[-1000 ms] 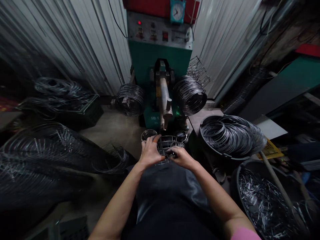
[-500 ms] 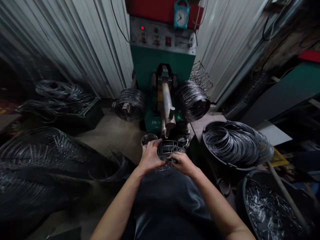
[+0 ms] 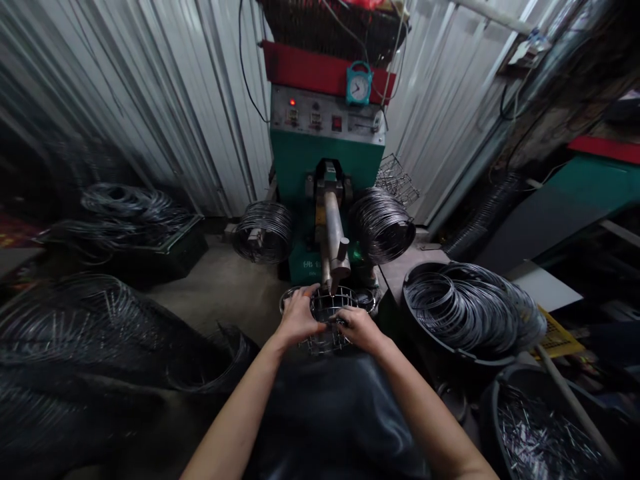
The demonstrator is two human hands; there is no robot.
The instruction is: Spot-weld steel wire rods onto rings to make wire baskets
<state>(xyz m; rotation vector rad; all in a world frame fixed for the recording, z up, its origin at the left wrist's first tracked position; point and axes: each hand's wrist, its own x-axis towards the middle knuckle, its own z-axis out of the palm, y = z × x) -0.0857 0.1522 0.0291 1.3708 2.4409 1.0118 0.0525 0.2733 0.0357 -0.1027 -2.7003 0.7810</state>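
Note:
A round wire basket (image 3: 325,345) is in front of me, just above my dark apron. My left hand (image 3: 299,315) curls around its left side, fingers on the far rim and thumb stretched toward the middle. My right hand (image 3: 361,328) is closed at the near right side of the basket, thumb and fingers pinched together; the fingers hide whatever small part is between them. Over the far rim, the metal electrode arm (image 3: 334,223) of a green spot-welding machine (image 3: 327,152) points down, its tip at or very close to the wire, with a small glint there.
Wire ring coils hang left (image 3: 263,230) and right (image 3: 384,225) of the machine. Right of me stand a tub of wire rings (image 3: 465,303) and a bin of short wire pieces (image 3: 543,433). Rolled wire mesh (image 3: 90,327) lies left. A blue clock (image 3: 359,85) hangs on the panel.
My view has tilted upward, so the machine sits lower in the picture. The basket's far rim is now closer under the electrode tip. Both hands keep their hold.

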